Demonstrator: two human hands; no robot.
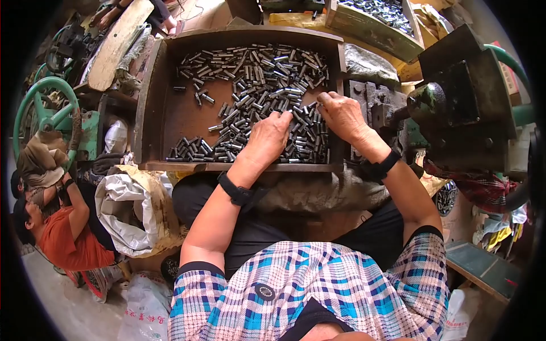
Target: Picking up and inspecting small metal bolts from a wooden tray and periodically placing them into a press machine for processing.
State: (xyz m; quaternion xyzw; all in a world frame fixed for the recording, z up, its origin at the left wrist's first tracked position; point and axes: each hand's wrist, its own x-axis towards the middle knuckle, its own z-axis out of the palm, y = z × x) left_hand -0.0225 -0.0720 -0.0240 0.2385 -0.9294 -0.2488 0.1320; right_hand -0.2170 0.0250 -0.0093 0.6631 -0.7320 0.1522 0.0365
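A wooden tray (149,108) stands before me, holding a great heap of short metal tubes (259,94). My left hand (268,136) rests low over the middle of the heap, its fingers curled together with the tips among the tubes. Whatever they grip is hidden beneath them. Farther right, my right hand (344,118) reaches in over the tray's right side. Its thumb and fingers are drawn together at the right edge of the heap, and I cannot make out what is between them. Both wrists wear dark bands.
Right of the tray stands a dark machine (449,96) with a round metal shaft. A wooden box (369,28) of similar small parts sits at the far right. To the left are a green handwheel (48,122), an open white sack (128,210) and a person in an orange shirt (77,241).
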